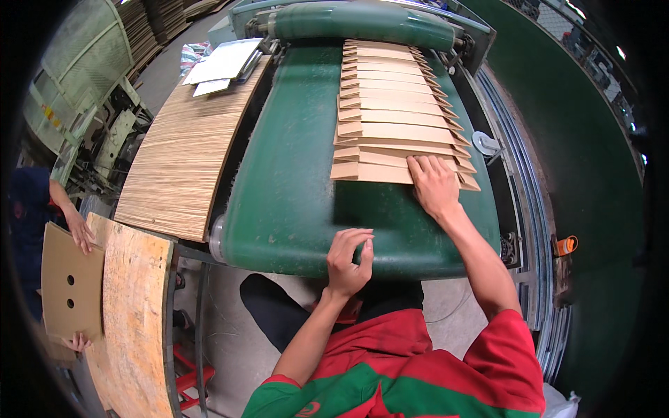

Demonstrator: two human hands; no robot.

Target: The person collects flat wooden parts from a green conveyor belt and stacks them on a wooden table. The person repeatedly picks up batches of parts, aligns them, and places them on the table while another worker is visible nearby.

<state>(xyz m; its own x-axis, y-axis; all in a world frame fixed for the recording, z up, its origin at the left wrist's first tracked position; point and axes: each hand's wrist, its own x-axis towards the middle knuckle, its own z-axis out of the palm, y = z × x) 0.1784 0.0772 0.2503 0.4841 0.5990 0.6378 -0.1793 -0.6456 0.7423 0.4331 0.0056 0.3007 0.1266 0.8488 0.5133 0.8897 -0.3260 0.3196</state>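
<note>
Flat folded brown cardboard cartons (401,131) lie overlapped in a long row on a green conveyor belt (279,202). My right hand (435,184) is at the near end of this row, its bent fingers over the closest carton (380,173); the thumb is hidden. Left of it, my left hand (348,261) hovers by the belt's front edge. Its fingers are half curled, with the thumb held apart and nothing between them.
A green roller (362,22) crosses the belt's far end. On the left stand stacked cardboard sheets (188,150) topped by white papers (223,63), and a worn wooden board (136,299). Beside that board, another person's hands hold a cardboard piece (73,279) with two holes. Metal rails (533,209) run along the right.
</note>
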